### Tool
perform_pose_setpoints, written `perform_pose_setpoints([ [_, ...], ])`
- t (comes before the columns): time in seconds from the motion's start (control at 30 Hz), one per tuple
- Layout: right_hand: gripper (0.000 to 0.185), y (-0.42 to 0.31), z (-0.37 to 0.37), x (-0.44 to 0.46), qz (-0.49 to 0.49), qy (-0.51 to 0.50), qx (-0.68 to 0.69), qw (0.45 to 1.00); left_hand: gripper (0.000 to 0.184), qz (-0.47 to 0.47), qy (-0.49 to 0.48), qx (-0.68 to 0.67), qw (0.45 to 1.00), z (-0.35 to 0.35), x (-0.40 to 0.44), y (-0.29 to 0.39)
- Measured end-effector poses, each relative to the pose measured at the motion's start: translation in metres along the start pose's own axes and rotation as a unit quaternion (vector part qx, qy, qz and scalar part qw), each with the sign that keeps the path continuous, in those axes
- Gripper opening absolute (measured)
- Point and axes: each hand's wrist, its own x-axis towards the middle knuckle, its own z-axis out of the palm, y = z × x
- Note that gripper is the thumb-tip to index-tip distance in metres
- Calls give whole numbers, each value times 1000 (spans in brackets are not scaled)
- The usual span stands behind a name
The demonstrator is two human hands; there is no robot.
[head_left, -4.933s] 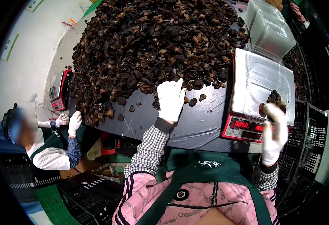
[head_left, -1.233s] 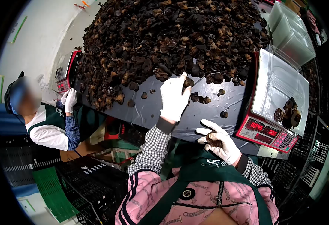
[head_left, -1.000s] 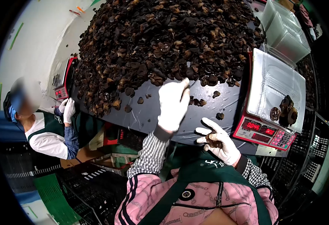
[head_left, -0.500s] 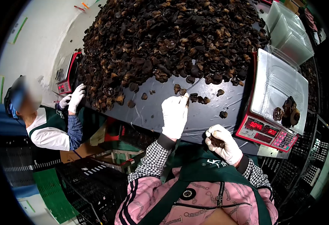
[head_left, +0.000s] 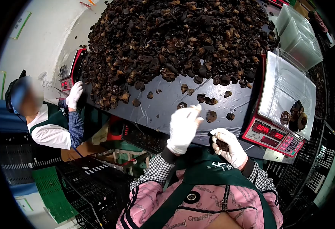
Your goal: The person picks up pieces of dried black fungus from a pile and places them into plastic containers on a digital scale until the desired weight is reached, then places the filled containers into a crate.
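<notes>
A: What could be going wrong around you, largest item first?

B: Table (head_left: pixel 146 110): bearing everything below.
Pile (head_left: pixel 175 45): standing loose along its near edge; it could be slumping if you are pulling from low down.
Near scale (head_left: pixel 268 131): carrying the box; a brush from your right sleeve could be upsetting its reading.
Box (head_left: pixel 288 89): sitting open, its contents bunching at the near right end; a knock could be tipping it.
Left hand (head_left: pixel 184 129): hanging over the table's near side, blurring; whether you are pinching anything, I cannot tell.
Right hand (head_left: pixel 232 149): curling in around a held piece (head_left: pixel 221 145) at the table's near edge; squeezing hard could be tearing it, slackening could be dropping it.

A: And how many are you having of each?

B: Table, one. Pile, one, its contents defying a count. Scales, two showing plainly, the far scale (head_left: pixel 66 84) standing near a co-worker's hand (head_left: pixel 75 94). Stack (head_left: pixel 299 40) of boxes, one, nesting too closely for counting. Open box, one, holding at least three overlapping pieces. Your hands, two. Loose pieces (head_left: pixel 211 116) on the table, roughly a dozen, some touching. Held piece, one showing; others could be hiding in your palm.
</notes>
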Motion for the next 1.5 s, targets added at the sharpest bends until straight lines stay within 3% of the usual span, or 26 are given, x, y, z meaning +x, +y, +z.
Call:
perform_pose_setpoints([
  [0.03, 19, 0, -1, 0, -4, -2, 4, 1000, 39, -56, -5, 51, 997, 0, 0, -6],
  [0.13, 20, -1, -1, -1, -3, -2, 4, 1000, 33, -101, 25, 118, 988, 7, -6, -34],
  [0.3, 31, -3, 4, -3, 9, -11, 6, 1000, 19, -81, 25, -104, 991, -1, -4, -11],
  [0.33, 33, -3, 7, -2, 10, -12, 6, 1000, 20, -34, 0, -139, 990, -3, -6, -3],
  [0.4, 37, -1, 12, -2, -4, -19, 31, 999, 22, 111, -67, -77, 989, -6, -4, 21],
  [0.5, 32, 3, 4, 2, -26, -15, 48, 998, 26, -90, -181, -294, 934, -18, 10, 41],
  [0.53, 27, 0, 5, 0, -25, 6, 37, 999, 29, 80, -69, -201, 974, -3, 14, 19],
  [0.6, 23, 1, 1, 1, -39, -2, 34, 999, 35, -15, -36, -160, 986, 11, 22, -6],
  [0.67, 22, 0, 2, -1, -29, -8, 23, 999, 39, -22, -11, -35, 999, 19, 41, -13],
  [0.8, 18, -1, 1, -6, -25, -21, 24, 999, 41, -35, -53, -2, 998, 37, 43, -32],
  [0.87, 19, 1, -4, -7, -32, -22, 28, 999, 35, -33, -4, -33, 999, 35, 38, -35],
  [1.0, 22, 1, -4, -9, -13, -2, 9, 1000, 34, -217, -65, -249, 942, 8, 27, -6],
  [1.13, 22, -2, -4, -10, 7, -42, -30, 999, 39, -150, -210, -302, 917, -16, 11, 25],
  [1.2, 27, 1, 1, -12, 6, -30, 6, 999, 38, -135, -240, -306, 911, -15, 2, 36],
  [1.33, 30, -4, 8, -19, 15, -13, 1, 1000, 38, 0, -226, -220, 949, -8, -1, 35],
  [1.37, 29, -4, 4, -20, 23, -7, -10, 1000, 38, -5, -227, -220, 949, -9, 1, 37],
  [1.47, 23, -11, 4, -29, 16, 6, -25, 1000, 42, -158, -194, -305, 919, -7, 12, 31],
  [1.5, 22, -14, 4, -34, 4, 4, -37, 999, 42, -158, -141, -256, 943, -1, 17, 21],
])
